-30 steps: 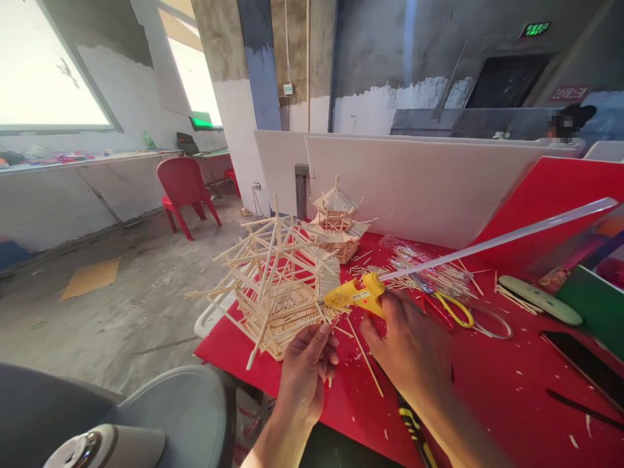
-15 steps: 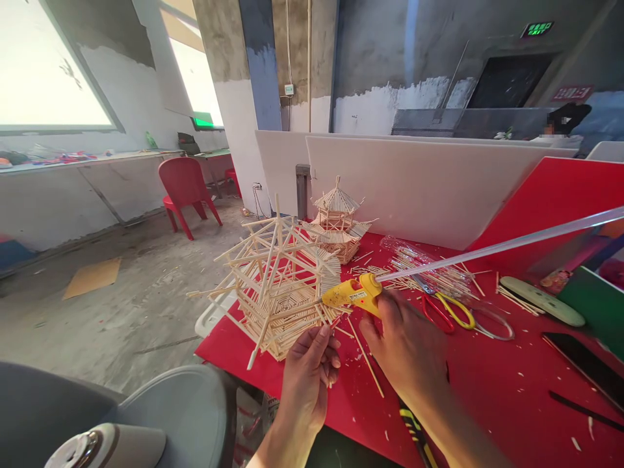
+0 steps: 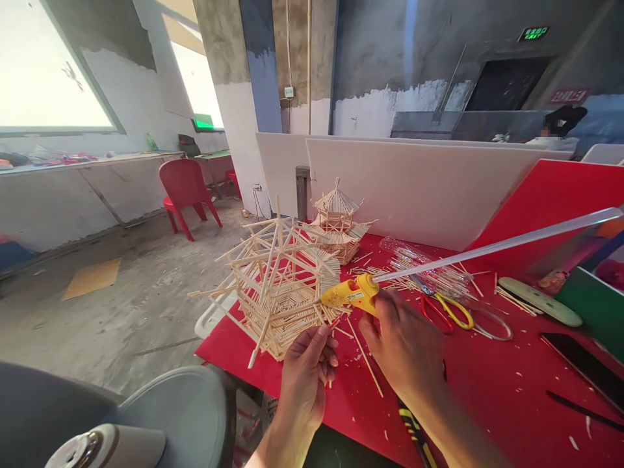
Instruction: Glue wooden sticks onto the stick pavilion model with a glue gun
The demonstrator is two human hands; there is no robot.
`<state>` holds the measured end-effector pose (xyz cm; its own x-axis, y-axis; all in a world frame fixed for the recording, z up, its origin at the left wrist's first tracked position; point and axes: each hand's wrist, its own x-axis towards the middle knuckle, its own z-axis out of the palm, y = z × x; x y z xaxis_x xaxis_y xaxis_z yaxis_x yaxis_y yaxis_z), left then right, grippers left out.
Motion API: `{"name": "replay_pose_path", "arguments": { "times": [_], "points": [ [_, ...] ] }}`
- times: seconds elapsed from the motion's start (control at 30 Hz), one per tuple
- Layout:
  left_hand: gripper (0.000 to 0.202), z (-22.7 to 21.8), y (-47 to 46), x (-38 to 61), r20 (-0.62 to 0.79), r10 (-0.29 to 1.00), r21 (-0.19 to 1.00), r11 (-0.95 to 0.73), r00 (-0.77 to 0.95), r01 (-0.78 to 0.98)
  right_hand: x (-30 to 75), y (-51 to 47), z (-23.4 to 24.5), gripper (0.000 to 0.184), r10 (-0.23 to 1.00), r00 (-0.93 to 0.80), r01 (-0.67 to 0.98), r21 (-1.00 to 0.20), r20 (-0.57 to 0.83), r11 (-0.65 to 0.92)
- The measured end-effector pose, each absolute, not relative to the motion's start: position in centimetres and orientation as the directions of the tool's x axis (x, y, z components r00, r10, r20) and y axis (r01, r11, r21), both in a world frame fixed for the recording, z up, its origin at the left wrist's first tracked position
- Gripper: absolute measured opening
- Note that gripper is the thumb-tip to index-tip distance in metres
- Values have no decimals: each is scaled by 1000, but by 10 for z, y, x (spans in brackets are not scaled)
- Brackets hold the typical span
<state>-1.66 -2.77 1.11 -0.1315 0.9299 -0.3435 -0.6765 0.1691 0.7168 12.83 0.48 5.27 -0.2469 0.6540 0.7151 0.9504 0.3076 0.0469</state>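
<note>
My right hand (image 3: 407,341) is wrapped round the handle of a yellow hot glue gun (image 3: 350,294). A long clear glue stick (image 3: 487,246) juts from the gun's back end toward the upper right. The gun's nozzle points left, at the near right side of an open-framed pavilion model (image 3: 273,292) built of thin wooden sticks; whether it touches is hard to see. Just below the nozzle, beside the model's lower edge, my left hand (image 3: 308,364) is closed in a pinch. What its fingers hold, if anything, I cannot make out.
Behind stands a second, roofed stick pavilion (image 3: 337,221). On the red tabletop (image 3: 478,396) lie loose sticks in a plastic bag (image 3: 429,266), scissors (image 3: 451,309), a phone (image 3: 582,364) and a black-and-yellow tool handle (image 3: 414,432). A grey stool (image 3: 180,416) and white cup (image 3: 117,445) are lower left.
The glue gun and my right hand have shifted very slightly left, and the glue stick's far end sits a touch differently. My left hand stays in nearly the same place and pose.
</note>
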Motion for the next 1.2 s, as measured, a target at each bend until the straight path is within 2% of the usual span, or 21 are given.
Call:
{"name": "replay_pose_path", "arguments": {
  "times": [0.37, 0.53, 0.73, 0.87, 1.03, 1.2],
  "points": [
    [34, 12, -26, -19, -337, 929, 733, 155, -156, -663, 143, -10, 52, 21, 685, -238, 953, 27, 688, 303],
    [33, 11, -25, -20, -325, 934, 750, 159, -148, -642, 144, -14, 49, 24, 681, -274, 948, 73, 679, 309],
    [33, 11, -24, -20, -318, 935, 758, 151, -158, -634, 143, -13, 47, 25, 684, -281, 945, 72, 673, 318],
    [33, 10, -23, -18, -320, 935, 755, 154, -154, -638, 145, -13, 45, 22, 677, -239, 950, 23, 696, 312],
    [32, 11, -20, -17, -315, 937, 757, 151, -153, -635, 150, -13, 45, 35, 656, -157, 962, -36, 738, 270],
    [33, 13, -19, -17, -336, 928, 750, 158, -163, -642, 152, -12, 48, 37, 654, -139, 958, -65, 744, 278]
  ]
}}
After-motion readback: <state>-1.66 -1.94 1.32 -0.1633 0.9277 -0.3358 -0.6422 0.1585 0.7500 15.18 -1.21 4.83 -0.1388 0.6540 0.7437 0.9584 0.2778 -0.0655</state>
